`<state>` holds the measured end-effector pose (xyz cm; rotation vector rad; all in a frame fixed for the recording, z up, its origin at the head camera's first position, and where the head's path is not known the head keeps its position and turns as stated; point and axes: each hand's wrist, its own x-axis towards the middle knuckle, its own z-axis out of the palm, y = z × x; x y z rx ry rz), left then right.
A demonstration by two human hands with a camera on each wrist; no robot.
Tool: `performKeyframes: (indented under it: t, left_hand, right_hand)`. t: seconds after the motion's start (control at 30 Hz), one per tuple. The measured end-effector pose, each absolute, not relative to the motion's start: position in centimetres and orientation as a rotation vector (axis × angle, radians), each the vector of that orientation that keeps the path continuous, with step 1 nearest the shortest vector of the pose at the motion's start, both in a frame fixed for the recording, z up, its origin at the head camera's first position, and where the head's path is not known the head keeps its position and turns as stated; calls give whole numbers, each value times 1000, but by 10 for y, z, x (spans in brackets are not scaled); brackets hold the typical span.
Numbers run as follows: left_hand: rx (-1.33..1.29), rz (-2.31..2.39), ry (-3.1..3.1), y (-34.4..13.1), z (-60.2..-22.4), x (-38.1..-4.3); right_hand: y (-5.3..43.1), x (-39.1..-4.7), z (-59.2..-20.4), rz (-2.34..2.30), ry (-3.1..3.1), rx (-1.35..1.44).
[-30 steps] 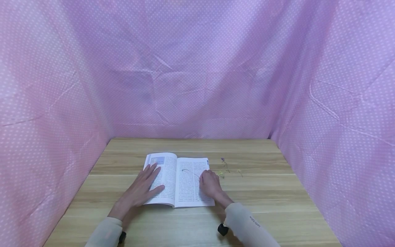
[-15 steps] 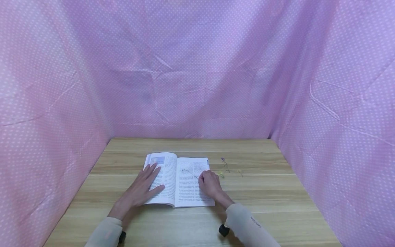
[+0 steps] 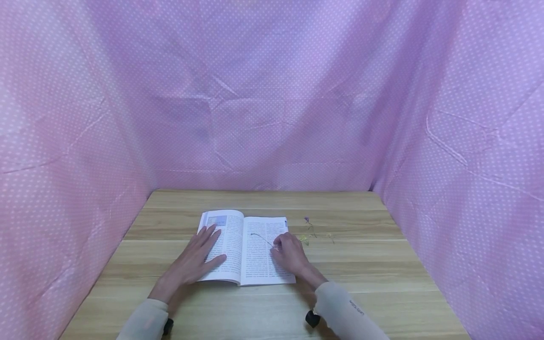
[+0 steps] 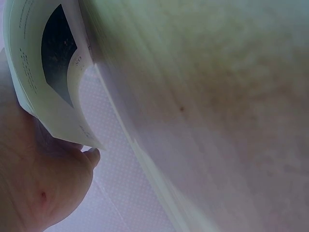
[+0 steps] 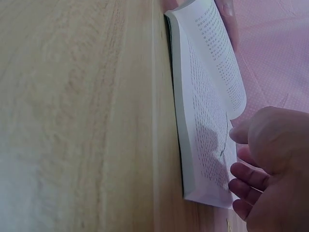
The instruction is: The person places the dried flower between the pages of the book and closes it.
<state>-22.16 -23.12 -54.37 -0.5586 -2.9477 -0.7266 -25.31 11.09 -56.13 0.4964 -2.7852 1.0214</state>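
Observation:
An open book (image 3: 257,269) with printed text lies on the wooden table. My left hand (image 3: 196,255) rests on its left page with fingers spread; the left wrist view shows the page edges curving beside that hand (image 4: 53,179). A thin dark flower stem (image 3: 262,238) slants across the right page, its small head toward the book's gutter. My right hand (image 3: 292,255) is over the right page's outer edge, thumb and forefinger apart at the stem's lower end. In the right wrist view the stem (image 5: 223,150) lies on the page near the loosely bent fingers (image 5: 246,188).
Right of the book lie a purple flower sprig (image 3: 307,220), a yellow-green sprig (image 3: 303,240) and a pale small sprig (image 3: 330,237). Pink dotted cloth (image 3: 263,118) hangs behind the table (image 3: 361,283) and on both sides.
My right thumb and forefinger have come apart at the stem, and that hand and its forearm have shifted slightly. The stem lies a little lower on the page. My left hand has stayed still.

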Motion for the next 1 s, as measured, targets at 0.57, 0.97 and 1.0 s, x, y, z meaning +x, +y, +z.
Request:
performKeyframes:
  t: [0.57,0.97,1.0]
  left_hand:
    - [-567,-732,-2947,-231,-543,-221]
    - [-572,-727,-2947,-231,-544,-221]
    - [-572,-726,-2948,-231,-544,-222]
  right_hand:
    - [135,-238,-552,1004,-2976,644]
    - [160,-221,-550,826,-3078,792]
    - [163,-219,-550,818,-3083,811]
